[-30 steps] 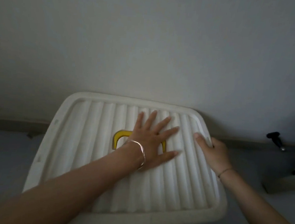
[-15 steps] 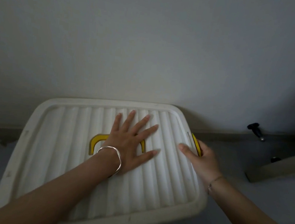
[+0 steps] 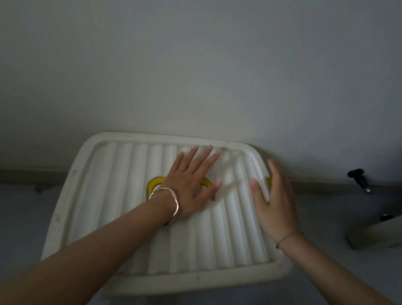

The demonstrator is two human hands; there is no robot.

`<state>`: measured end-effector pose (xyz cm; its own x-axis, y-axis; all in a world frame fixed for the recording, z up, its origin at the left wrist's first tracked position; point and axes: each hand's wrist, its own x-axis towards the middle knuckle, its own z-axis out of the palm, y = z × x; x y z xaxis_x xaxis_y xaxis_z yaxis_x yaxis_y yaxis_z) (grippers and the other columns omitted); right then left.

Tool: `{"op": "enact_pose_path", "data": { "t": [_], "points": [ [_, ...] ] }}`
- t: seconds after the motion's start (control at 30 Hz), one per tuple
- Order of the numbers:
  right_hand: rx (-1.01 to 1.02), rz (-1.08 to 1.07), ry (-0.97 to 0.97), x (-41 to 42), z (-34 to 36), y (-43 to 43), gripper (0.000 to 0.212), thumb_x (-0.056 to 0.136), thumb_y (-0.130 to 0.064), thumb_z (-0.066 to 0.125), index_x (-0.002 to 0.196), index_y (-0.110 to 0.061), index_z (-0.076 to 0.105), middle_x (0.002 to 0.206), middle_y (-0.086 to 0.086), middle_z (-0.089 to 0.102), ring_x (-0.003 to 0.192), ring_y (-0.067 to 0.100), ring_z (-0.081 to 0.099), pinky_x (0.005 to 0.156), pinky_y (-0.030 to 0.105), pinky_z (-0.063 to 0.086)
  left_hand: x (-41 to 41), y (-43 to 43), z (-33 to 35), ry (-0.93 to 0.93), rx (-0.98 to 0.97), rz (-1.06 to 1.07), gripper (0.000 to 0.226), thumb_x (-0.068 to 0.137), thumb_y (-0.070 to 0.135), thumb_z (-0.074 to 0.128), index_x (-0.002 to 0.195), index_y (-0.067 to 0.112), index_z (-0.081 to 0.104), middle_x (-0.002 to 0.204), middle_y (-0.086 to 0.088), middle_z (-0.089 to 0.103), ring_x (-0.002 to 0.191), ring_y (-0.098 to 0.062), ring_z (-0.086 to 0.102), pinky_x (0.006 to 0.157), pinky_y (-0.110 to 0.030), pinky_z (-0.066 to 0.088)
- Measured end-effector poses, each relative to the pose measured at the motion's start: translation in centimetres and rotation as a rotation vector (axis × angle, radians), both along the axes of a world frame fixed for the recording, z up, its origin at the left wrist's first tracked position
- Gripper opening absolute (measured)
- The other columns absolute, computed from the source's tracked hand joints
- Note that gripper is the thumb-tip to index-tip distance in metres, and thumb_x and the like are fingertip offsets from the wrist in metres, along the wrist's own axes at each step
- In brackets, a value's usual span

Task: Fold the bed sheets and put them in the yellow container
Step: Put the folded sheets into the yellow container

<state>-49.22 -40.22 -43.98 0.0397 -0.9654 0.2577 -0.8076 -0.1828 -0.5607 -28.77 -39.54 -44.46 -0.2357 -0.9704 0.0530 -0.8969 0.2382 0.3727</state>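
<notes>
Step, as I read it: closing up or securing the storage container, so the tail end of the task if the sheets are already inside. The bed sheets aren't in view, so I can't confirm that. Only the white ribbed lid (image 3: 110,193) shows. It sits flat and square on the box, against the wall (image 3: 202,56) on the grey floor (image 3: 9,221), and the body underneath is hidden. Yellow shows in two spots: the centre handle (image 3: 155,181) and a side latch (image 3: 268,180) at the right rim. The left hand (image 3: 190,187), metal bangle (image 3: 167,200) at the wrist, lies palm-down mid-lid. Its fingers are straight and fanned apart, covering the right half of the handle. It pinches nothing and looks like it's holding the lid down. The right hand (image 3: 277,206) is at the right rim beside the latch, fingers straight and close together, thumb splayed inward over the ribs, gripping nothing. Can't tell whether it presses the rim or hovers just above it, since that hand is slightly blurred. Next move, my guess: keep pressure on the middle and seat or snap the right latch. That needs fingertips on the clip rather than a flat palm. The left rim needs the same check, though no clip is visible there. A black door stop (image 3: 359,179) sits off to the right, well apart from the box.
</notes>
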Motion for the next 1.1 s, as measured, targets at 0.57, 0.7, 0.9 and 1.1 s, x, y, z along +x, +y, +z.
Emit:
{"op": "enact_pose_path", "data": {
  "t": [0.57, 0.7, 0.9, 1.1],
  "points": [
    [0.187, 0.695, -0.232, 27.3, 0.0, 2.3, 0.058, 0.095, -0.04, 0.024, 0.149, -0.018, 0.022, 0.144, 0.007, 0.046, 0.135, 0.017, 0.037, 0.115, 0.029, 0.02, 15.3, 9.2, -1.6, 0.63, 0.01, 0.707, 0.095, 0.083, 0.053, 0.047, 0.148, 0.006, -0.003, 0.157, -0.009, -0.001, 0.145, -0.017, -0.001, 0.111, -0.019, -0.001],
    [0.101, 0.677, -0.065, 27.7, -1.5, 1.9, 0.06, 0.095, -0.044, 0.015, 0.14, -0.016, 0.044, 0.148, -0.004, 0.04, 0.14, 0.004, 0.025, 0.114, 0.017, 0.005, 16.2, 9.1, -2.4, 0.89, 0.092, 0.682, 0.092, 0.083, 0.043, 0.058, 0.149, 0.013, 0.0, 0.155, -0.004, 0.017, 0.141, -0.013, 0.021, 0.113, -0.02, 0.017],
    [0.059, 0.647, -0.003, 28.1, -1.6, 1.5, 0.071, 0.089, -0.055, 0.012, 0.135, -0.019, 0.051, 0.146, -0.007, 0.043, 0.14, 0.003, 0.025, 0.114, 0.024, 0.007, 18.1, 8.5, -1.7, 1.009, 0.246, 0.517, 0.075, 0.048, 0.06, 0.059, 0.113, 0.024, 0.049, 0.101, 0.015, 0.059, 0.083, 0.013, 0.059, 0.065, -0.002, 0.044],
    [0.014, 0.652, 0.11, 28.2, -1.6, 2.0, 0.077, 0.086, -0.054, 0.002, 0.139, -0.02, 0.046, 0.149, -0.007, 0.039, 0.142, 0.005, 0.022, 0.115, 0.028, 0.001, 19.4, 9.5, -1.3, 1.152, 0.626, 0.662, 0.082, 0.037, 0.052, 0.078, 0.107, 0.01, 0.064, 0.095, -0.006, 0.073, 0.083, -0.018, 0.071, 0.06, -0.024, 0.056]
  ]
}}
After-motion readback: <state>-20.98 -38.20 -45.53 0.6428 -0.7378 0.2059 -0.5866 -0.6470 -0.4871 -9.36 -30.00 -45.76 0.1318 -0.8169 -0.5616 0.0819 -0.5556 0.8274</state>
